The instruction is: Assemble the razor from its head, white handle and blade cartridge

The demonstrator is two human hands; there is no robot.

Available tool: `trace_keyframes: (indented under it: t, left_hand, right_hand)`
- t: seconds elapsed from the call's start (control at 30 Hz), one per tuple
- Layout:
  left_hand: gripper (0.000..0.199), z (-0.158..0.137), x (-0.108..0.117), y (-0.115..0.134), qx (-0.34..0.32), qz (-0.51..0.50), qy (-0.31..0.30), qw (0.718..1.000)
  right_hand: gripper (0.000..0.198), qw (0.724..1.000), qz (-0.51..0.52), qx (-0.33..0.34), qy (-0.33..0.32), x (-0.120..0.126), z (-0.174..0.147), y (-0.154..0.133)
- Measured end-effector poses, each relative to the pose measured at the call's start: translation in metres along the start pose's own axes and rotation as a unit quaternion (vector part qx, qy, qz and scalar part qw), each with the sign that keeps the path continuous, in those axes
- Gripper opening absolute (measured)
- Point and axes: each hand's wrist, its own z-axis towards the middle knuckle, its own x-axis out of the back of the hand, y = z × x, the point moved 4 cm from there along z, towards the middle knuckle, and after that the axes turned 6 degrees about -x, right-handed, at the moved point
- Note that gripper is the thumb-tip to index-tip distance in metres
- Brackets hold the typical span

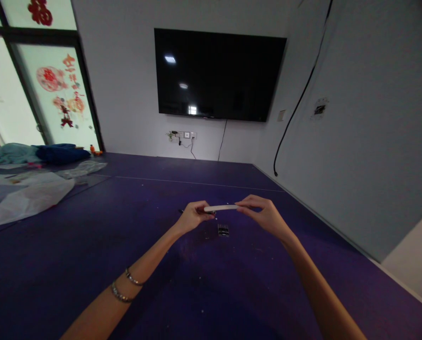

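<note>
Stretched between my two hands is a slim white strip (221, 208), seen edge-on and slightly bowed; I cannot tell its exact kind. My left hand (194, 216) pinches its left end. Something dark and thin shows at that hand too, with a dark tip poking out behind the fingers, mostly hidden. My right hand (262, 213) grips the right end between thumb and fingertips. Just below the strip, a small dark item with a clear edge, perhaps a packet (223, 230), lies on the purple surface (211, 283).
At the left lie white plastic sheeting (34, 200), a dark blue cloth (62, 153) and a light teal cloth (11, 155). A black cable (298, 106) hangs down the right wall. A television (220, 75) is mounted ahead, above wall sockets (186, 135). White specks dot the surface.
</note>
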Motion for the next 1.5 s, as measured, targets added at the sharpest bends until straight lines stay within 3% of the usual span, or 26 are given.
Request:
trace_keyframes:
  t: [0.67, 0.9, 1.5]
  left_hand:
    - [0.016, 0.0, -0.002, -0.002, 0.01, 0.003, -0.003, 1.0]
    - [0.018, -0.002, 0.0, -0.015, 0.017, -0.022, -0.009, 1.0]
    - [0.016, -0.001, -0.003, -0.004, 0.016, -0.015, -0.003, 1.0]
  right_hand:
    - [0.019, 1.0, -0.009, 0.012, -0.011, 0.001, -0.001, 0.008]
    - [0.02, 0.999, -0.049, 0.004, 0.01, 0.01, -0.001, 0.009]
    - [0.019, 0.999, -0.026, -0.008, -0.021, 0.003, -0.002, 0.006]
